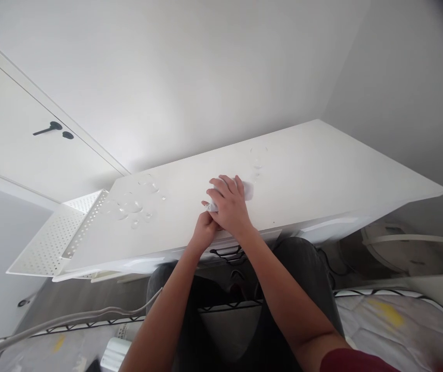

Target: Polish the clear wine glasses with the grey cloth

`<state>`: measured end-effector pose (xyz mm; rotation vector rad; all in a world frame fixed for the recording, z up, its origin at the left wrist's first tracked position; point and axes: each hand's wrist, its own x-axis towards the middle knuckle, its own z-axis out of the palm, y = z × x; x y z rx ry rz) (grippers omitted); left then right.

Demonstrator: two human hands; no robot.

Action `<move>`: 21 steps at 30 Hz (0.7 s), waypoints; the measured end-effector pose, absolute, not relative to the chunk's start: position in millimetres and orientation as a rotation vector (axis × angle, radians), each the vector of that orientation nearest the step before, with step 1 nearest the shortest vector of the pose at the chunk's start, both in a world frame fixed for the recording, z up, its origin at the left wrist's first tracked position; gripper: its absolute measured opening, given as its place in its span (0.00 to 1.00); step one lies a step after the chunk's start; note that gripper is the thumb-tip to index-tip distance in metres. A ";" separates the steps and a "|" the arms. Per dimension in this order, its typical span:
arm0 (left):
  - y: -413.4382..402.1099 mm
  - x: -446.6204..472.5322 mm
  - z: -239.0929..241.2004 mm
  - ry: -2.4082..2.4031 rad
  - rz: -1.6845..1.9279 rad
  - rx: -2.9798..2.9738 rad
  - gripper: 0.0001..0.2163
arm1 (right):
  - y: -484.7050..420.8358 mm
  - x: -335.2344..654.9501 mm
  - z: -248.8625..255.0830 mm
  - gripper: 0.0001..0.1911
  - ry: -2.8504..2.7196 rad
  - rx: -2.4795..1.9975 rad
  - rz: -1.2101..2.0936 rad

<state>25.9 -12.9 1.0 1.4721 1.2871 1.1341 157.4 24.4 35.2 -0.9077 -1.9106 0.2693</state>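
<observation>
My right hand [228, 202] is closed over a white, crumpled tissue-like wad [248, 191] on the white tabletop [314, 175]. Its fingers curve over the top, and the wad shows past the fingertips and near the thumb. Just below it, close to the table's front edge, my left hand [204, 230] is closed against the lower end of the wad and touches my right hand. My right hand partly hides the left fingers. Clear, water-like puddles [128, 204] lie on the left part of the table. A smaller clear patch [258, 157] lies beyond my right hand.
A white perforated rack [54, 237] hangs at the table's left end. Beneath the front edge is a black handle-like piece [227, 253]. A pale cable [101, 312] crosses the lower left. Bedding with dark edging [403, 320] lies around my legs. A door handle [48, 128] is at far left.
</observation>
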 end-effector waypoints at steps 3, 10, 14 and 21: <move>-13.3 24.2 2.4 1.226 1.121 1.454 0.12 | 31.5 170.7 37.3 0.10 -2.046 -0.720 0.314; -10.8 25.3 3.9 1.089 1.188 1.520 0.20 | 26.3 156.5 38.2 0.37 -1.164 -0.827 1.224; -8.2 20.9 -4.7 1.081 1.365 1.381 0.19 | 22.8 147.8 30.7 0.47 -1.149 -0.738 1.675; -4.2 20.4 -9.7 1.133 1.472 1.141 0.18 | 29.1 161.3 29.3 0.37 -1.435 -0.637 1.559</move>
